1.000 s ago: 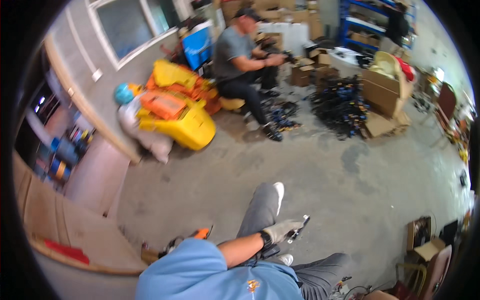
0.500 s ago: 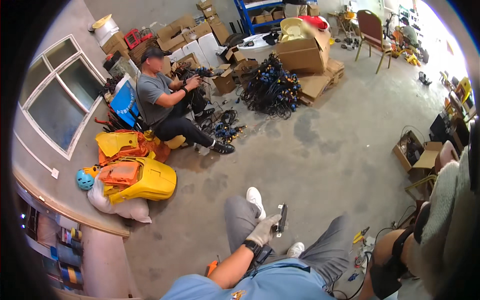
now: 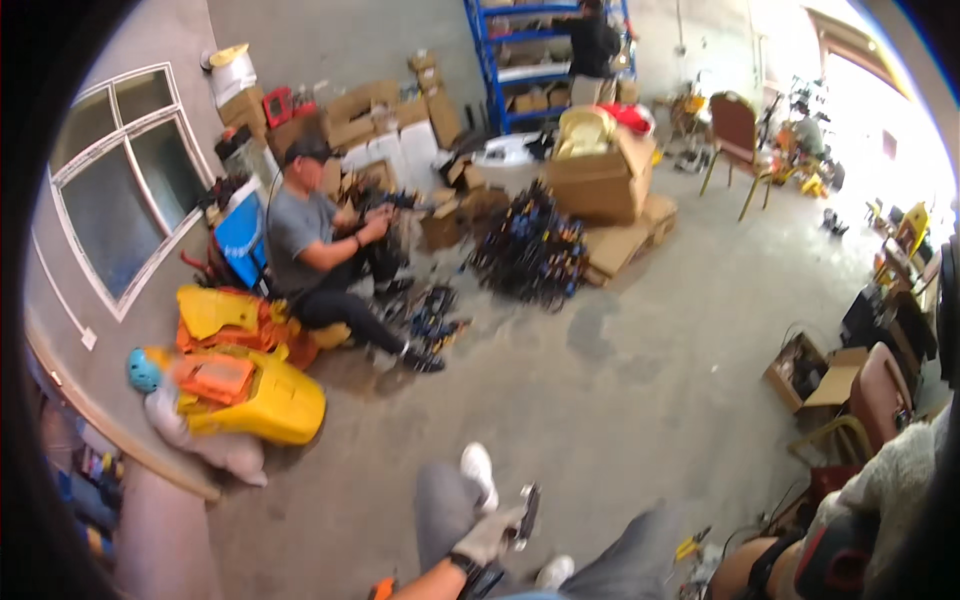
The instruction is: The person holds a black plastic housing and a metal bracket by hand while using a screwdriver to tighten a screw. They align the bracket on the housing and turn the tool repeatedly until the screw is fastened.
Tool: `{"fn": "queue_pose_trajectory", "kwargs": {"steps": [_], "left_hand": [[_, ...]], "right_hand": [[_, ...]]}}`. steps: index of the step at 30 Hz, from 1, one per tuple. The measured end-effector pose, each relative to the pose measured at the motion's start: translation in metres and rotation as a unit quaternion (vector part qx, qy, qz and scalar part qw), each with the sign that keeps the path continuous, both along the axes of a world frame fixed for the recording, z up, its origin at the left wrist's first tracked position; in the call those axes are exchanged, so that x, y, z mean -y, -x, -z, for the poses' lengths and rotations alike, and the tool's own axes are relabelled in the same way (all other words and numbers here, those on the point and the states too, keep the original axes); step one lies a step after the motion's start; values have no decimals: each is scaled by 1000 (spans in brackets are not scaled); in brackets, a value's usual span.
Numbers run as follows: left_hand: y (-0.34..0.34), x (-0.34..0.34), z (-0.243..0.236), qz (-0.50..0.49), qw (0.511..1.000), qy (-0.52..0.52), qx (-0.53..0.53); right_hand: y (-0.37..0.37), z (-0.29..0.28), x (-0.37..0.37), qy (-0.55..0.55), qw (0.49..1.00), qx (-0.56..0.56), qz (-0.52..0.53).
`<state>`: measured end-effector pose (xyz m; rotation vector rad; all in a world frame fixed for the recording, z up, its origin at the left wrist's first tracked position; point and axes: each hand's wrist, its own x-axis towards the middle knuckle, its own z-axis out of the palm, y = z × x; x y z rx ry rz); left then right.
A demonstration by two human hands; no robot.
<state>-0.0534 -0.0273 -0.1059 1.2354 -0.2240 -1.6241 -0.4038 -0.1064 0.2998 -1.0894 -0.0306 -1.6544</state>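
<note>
My left hand (image 3: pixel 490 532), in a pale glove with a dark watch at the wrist, is closed on a small black-and-silver part (image 3: pixel 527 515) above my grey-trousered legs (image 3: pixel 630 560). My right hand (image 3: pixel 885 500), in a pale knitted glove with dark red and black on it, is raised very close to the camera at the lower right edge; its fingers are hard to make out. Yellow-handled pliers (image 3: pixel 690 543) lie on the floor beside my right leg.
A seated person (image 3: pixel 310 240) handles dark parts by a cable pile (image 3: pixel 525 250). Another stands at blue shelving (image 3: pixel 590 50). Yellow plastic shells (image 3: pixel 270 400) lie left; cartons (image 3: pixel 600 185), chairs (image 3: pixel 735 135) and an open box (image 3: pixel 800 375) stand behind and right.
The view has swung up and round, raising more of the back wall. My right hand came into view at the right by half a second ago and has since shifted lower. My left still holds the part.
</note>
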Motion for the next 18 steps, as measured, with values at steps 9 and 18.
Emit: {"fn": "queue_pose_trajectory", "kwargs": {"steps": [9, 18], "left_hand": [[8, -35, -60, 40, 998, 0, -52], [21, -26, -5, -28, 999, -24, -39]], "right_hand": [[-16, 20, -19, -41, 999, -32, 7], [-5, 15, 2, -2, 999, 2, 43]]}}
